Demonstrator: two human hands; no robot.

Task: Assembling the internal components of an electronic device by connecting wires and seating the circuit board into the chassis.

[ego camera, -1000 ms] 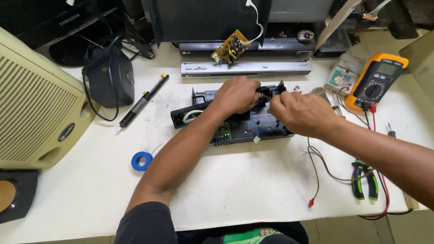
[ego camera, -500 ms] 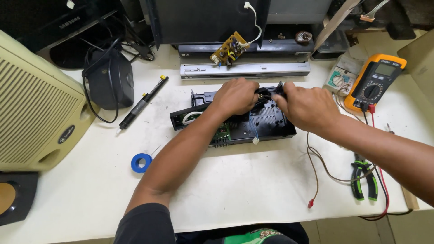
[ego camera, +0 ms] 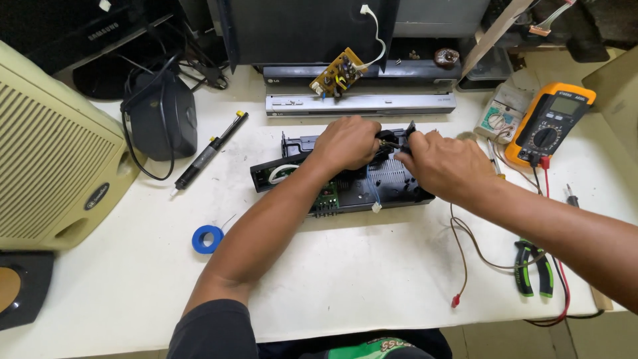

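An opened black device chassis point(ego camera: 372, 189) with a green circuit board inside lies on the white table point(ego camera: 345, 279). My left hand point(ego camera: 347, 143) rests over its back middle, fingers curled around a small dark part with a metal pin. Close beside it, my right hand point(ego camera: 444, 165) grips a black part on the chassis's right back corner. The two hands nearly touch above the chassis. What lies under the palms is hidden.
A yellow multimeter point(ego camera: 551, 123) with red and black leads sits at right, green-handled pliers point(ego camera: 533, 266) near the front right. A blue tape roll point(ego camera: 208, 239), a black desoldering pump point(ego camera: 209, 153), a black speaker point(ego camera: 163, 119), a beige speaker cabinet point(ego camera: 50, 159) stand left. Silver players point(ego camera: 362, 103) lie behind.
My right hand has shifted slightly left and back along the chassis toward my left hand. The left hand has stayed in place.
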